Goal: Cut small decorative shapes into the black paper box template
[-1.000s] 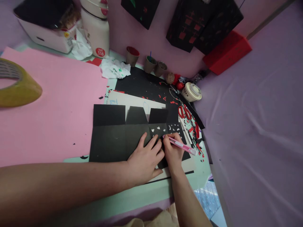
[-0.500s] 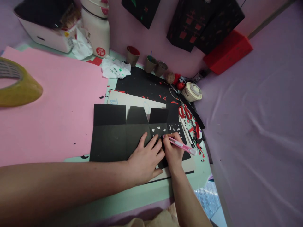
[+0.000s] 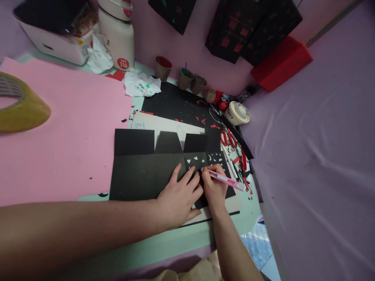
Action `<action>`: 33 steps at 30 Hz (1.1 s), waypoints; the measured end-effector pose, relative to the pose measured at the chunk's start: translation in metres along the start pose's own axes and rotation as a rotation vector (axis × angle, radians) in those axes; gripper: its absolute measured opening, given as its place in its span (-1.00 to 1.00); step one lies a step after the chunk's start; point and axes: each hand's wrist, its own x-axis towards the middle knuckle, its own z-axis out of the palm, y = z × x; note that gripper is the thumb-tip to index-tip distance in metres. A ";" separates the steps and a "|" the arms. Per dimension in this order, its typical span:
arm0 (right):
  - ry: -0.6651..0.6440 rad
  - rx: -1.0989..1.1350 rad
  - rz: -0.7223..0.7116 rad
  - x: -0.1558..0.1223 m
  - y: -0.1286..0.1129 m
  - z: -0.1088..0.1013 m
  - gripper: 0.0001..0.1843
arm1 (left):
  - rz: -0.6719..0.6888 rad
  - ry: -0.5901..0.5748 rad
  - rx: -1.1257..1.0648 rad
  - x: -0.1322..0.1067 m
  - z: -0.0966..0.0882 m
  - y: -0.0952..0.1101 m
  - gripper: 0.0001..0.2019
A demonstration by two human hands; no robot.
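Note:
A black sheet of card point(image 3: 131, 175) with fold lines and flaps lies on the table. Small hearts, a star, a moon and other shapes are cut through its right part. My left hand point(image 3: 180, 199) rests on the card with fingers spread, pressing it down. Beside those fingertips, my right hand point(image 3: 215, 187) grips a pink utility knife point(image 3: 225, 179) like a pen. Its tip points at the card near the cut-outs; the blade itself is too small to make out. White board point(image 3: 164, 123) shows beneath the card.
Red-handled scissors point(image 3: 228, 138) lie to the right among paper scraps. Pink paper point(image 3: 73, 136) covers the left side, with a roll of yellow tape point(image 3: 32, 111) on it. Small cups point(image 3: 185, 79), a ball of twine point(image 3: 210, 95) and a white bottle point(image 3: 118, 43) stand along the back wall.
The view has shifted very slightly. Both hands stay in nearly the same place, and the knife's rear end sits a touch farther right.

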 end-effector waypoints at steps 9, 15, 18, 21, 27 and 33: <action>-0.379 0.129 0.026 0.041 0.008 -0.038 -0.85 | 0.007 0.025 0.033 0.000 0.004 -0.001 -0.40; -0.619 0.225 -0.138 0.078 0.020 -0.045 -0.96 | 0.010 0.044 0.049 -0.002 0.006 -0.002 -0.40; -0.686 0.207 -0.181 0.087 0.021 -0.040 -0.97 | 0.010 0.053 0.055 -0.002 0.006 -0.002 -0.40; -0.726 0.159 -0.131 0.091 0.021 -0.037 -0.95 | 0.006 0.053 0.051 -0.002 0.007 -0.002 -0.39; -0.795 0.166 -0.159 0.094 0.024 -0.035 -0.96 | 0.003 0.050 0.039 -0.002 0.006 -0.001 -0.39; -0.822 0.119 -0.152 0.093 0.021 -0.035 -0.97 | 0.001 0.040 0.034 0.000 0.006 -0.002 -0.39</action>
